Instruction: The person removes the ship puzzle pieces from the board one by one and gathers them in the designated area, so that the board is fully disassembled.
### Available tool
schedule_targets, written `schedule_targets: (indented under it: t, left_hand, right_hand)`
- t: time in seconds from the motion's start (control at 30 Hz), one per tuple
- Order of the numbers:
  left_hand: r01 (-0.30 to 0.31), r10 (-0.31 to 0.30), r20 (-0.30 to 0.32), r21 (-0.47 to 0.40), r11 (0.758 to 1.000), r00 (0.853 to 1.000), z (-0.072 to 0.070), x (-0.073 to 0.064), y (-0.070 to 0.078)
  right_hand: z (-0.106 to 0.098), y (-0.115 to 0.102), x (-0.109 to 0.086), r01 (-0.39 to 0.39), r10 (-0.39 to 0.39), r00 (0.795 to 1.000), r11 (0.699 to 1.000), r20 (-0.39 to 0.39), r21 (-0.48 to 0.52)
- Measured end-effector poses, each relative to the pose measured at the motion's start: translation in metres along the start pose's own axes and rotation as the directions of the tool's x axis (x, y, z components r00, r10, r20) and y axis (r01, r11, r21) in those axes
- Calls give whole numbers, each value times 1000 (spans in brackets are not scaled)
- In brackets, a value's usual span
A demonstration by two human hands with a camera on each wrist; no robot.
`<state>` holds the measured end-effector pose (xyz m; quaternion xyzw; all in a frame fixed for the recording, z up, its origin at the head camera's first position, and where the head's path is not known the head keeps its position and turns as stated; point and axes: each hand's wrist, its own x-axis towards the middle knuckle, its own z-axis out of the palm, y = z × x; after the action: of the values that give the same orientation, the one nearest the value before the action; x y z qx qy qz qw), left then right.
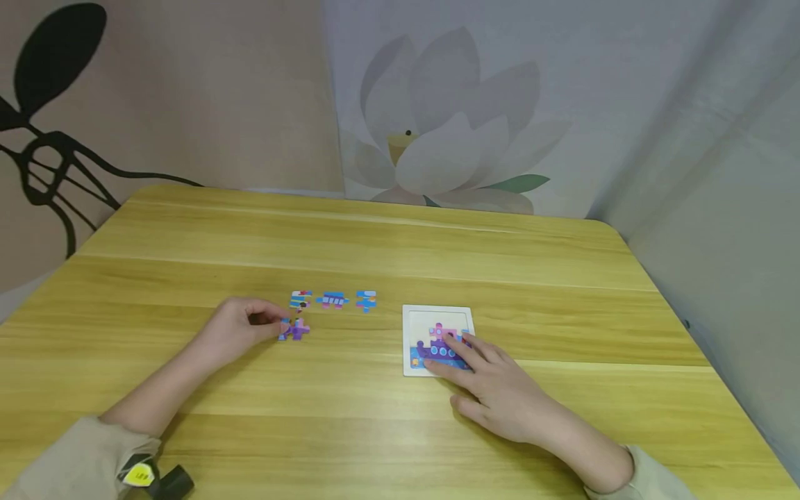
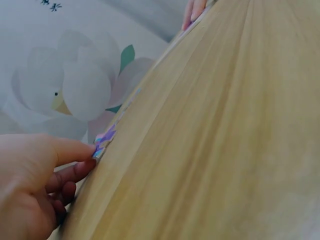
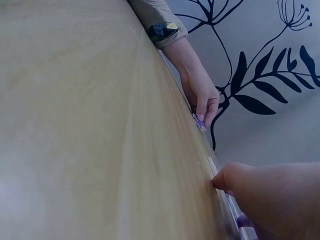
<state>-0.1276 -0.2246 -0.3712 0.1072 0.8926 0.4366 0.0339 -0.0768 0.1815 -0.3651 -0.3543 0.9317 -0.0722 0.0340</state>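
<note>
At the left of the head view, my left hand (image 1: 240, 329) pinches a small blue and purple jigsaw piece (image 1: 284, 330) between thumb and fingertips, low over the table. A purple jigsaw piece (image 1: 301, 329) lies right against it. My right hand (image 1: 503, 389) rests with spread, fairly straight fingers on a white-framed puzzle tray (image 1: 407, 333), covering its lower right part. Inside the tray, a partly assembled picture of a purple ship (image 1: 442, 351) shows beside bare white backing. The right wrist view shows the left hand (image 3: 200, 95) at the pieces, with the right thumb (image 3: 227, 176) by the tray's edge.
Behind the left hand's pieces, several loose jigsaw pieces lie in a row: a striped one (image 1: 301, 299), a blue and pink one (image 1: 332, 300) and a blue one (image 1: 366, 300). The wooden table (image 1: 350, 396) ends at a patterned wall cloth (image 1: 462, 104).
</note>
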Motion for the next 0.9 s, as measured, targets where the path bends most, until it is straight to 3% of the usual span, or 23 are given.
schedule_targets:
  t: [0.37, 0.6, 0.9]
  left_hand:
    - [-39, 39, -2, 86, 996, 999, 0, 1, 3]
    - [-129, 135, -27, 154, 980, 990, 3, 2, 0]
    - [-116, 119, -23, 101, 988, 993, 1, 1, -2]
  right_hand:
    - [0, 0, 0, 6, -6, 1000, 1000, -18, -4]
    - [1, 1, 0, 7, -7, 1000, 1000, -14, -7]
    - [2, 0, -1, -37, 36, 999, 998, 13, 47]
